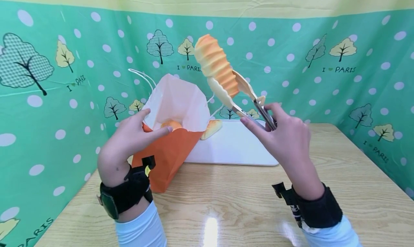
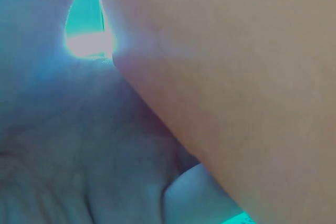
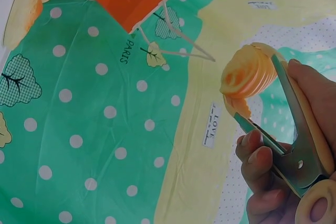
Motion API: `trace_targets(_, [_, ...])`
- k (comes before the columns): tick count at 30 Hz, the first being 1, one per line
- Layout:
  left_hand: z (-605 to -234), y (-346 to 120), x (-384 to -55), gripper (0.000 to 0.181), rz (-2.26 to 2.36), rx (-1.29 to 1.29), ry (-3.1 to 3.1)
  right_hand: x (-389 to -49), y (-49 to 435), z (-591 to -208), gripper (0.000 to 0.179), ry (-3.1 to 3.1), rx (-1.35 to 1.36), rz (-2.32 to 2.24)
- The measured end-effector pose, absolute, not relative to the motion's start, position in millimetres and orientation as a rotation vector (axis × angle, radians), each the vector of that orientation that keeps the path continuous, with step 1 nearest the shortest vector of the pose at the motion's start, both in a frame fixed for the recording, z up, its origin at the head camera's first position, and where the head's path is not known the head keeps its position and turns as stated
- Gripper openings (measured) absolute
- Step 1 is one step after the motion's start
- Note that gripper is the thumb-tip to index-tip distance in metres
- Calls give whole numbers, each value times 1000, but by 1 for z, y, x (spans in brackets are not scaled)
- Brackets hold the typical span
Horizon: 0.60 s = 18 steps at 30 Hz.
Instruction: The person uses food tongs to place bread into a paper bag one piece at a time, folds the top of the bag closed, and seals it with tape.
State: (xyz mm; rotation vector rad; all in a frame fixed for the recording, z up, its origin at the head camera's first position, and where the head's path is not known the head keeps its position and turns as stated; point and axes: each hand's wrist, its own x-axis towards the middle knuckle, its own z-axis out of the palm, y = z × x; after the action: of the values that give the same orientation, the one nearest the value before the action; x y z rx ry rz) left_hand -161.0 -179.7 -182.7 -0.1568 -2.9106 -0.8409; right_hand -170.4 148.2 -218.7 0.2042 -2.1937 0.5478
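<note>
My right hand (image 1: 286, 135) grips a pair of tongs (image 1: 258, 106) with metal arms and cream tips. Between those tips is a ridged golden bread roll (image 1: 218, 63), held up above and to the right of an orange paper bag (image 1: 168, 153). My left hand (image 1: 129, 137) holds the bag's rim at the near left, its thumb lying along the front edge. White lining shows in the bag's wide mouth, and a rounded orange-brown piece (image 1: 172, 124) shows inside. In the right wrist view, fingers and thumb wrap the tongs (image 3: 299, 156) around the roll (image 3: 249, 72).
A white tray (image 1: 233, 150) lies on the wooden table behind the bag. Bread (image 1: 211, 129) sits on its left end, partly hidden by the bag. White cord handles (image 1: 142, 74) stand up from the bag. A green printed curtain (image 1: 275, 60) encloses the back and sides.
</note>
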Motion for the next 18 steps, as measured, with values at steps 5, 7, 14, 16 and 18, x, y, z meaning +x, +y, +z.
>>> trace_targets(5, [-182, -180, -161, 105, -850, -165, -2908, -169, 141, -221, 58, -2194, 272, 544])
trace_targets(7, [-182, -180, -161, 105, -845, -172, -2904, -169, 138, -223, 57, -2187, 303, 536])
trace_targets(14, [-183, -181, -161, 107, -841, -179, -2907, -170, 125, -232, 56, -2213, 357, 475])
trace_targets(16, [-183, -182, -161, 106, -841, -183, -2904, -170, 122, -234, 55, -2220, 374, 460])
trace_targets(18, [-184, -182, -161, 106, -838, -189, -2902, -171, 118, -236, 54, -2226, 395, 451])
